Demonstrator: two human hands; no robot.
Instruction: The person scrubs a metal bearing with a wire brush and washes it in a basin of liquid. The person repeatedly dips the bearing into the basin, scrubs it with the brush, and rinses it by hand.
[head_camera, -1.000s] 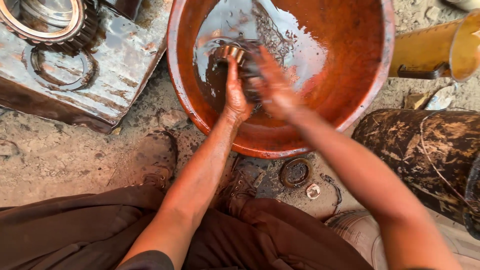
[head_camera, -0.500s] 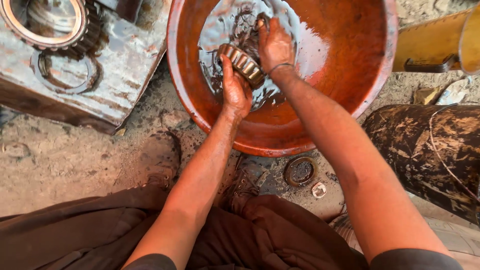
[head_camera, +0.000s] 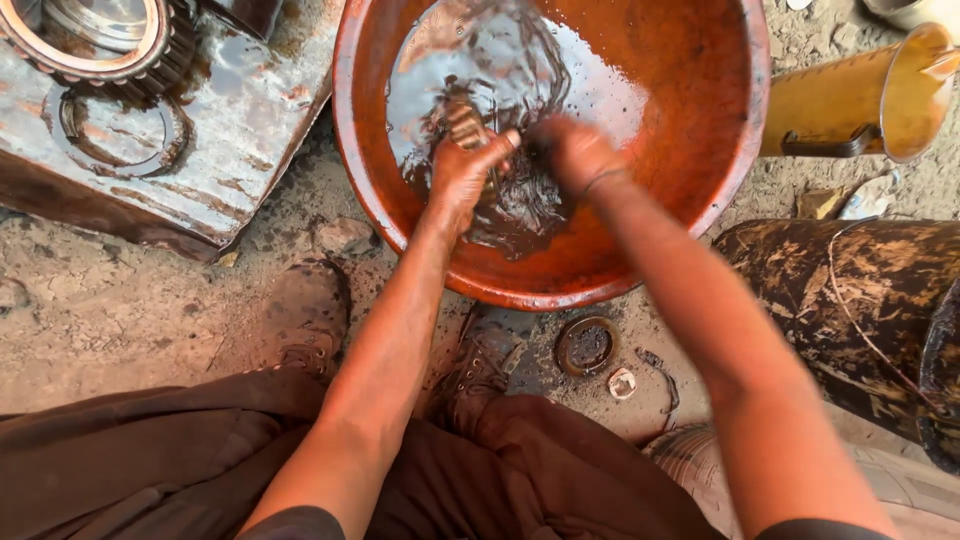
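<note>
A: Bearing (head_camera: 468, 128), the ribbed metal ring, sits in the left hand (head_camera: 462, 172), half sunk in the dark oily liquid (head_camera: 520, 200) that pools in the orange basin (head_camera: 700, 120)

B: And the grip on it?

A: The left hand is closed around the bearing from below, fingers curled up over its edge. The right hand (head_camera: 575, 152) is just beside it, blurred; its fingers look bent toward the bearing, but whether it grips anything I cannot tell

B: Where does the basin stand?

A: On the dirt ground (head_camera: 120, 310), right in front of the person's knees. Both forearms reach into it from the lower edge, over brown trousers (head_camera: 150, 450) and a muddy boot (head_camera: 305, 310)

B: What lies about?

A: To the upper left, a greasy metal block (head_camera: 250, 130) with a large toothed bearing ring (head_camera: 90, 40) on top. To the upper right, a yellow can (head_camera: 850, 100) lies on its side. A dark stained drum (head_camera: 850, 300) is at the right. Between the basin and the knees, a small rusty ring (head_camera: 587, 345) and a pale little cap (head_camera: 622, 383) rest on the ground, near each other but apart
</note>
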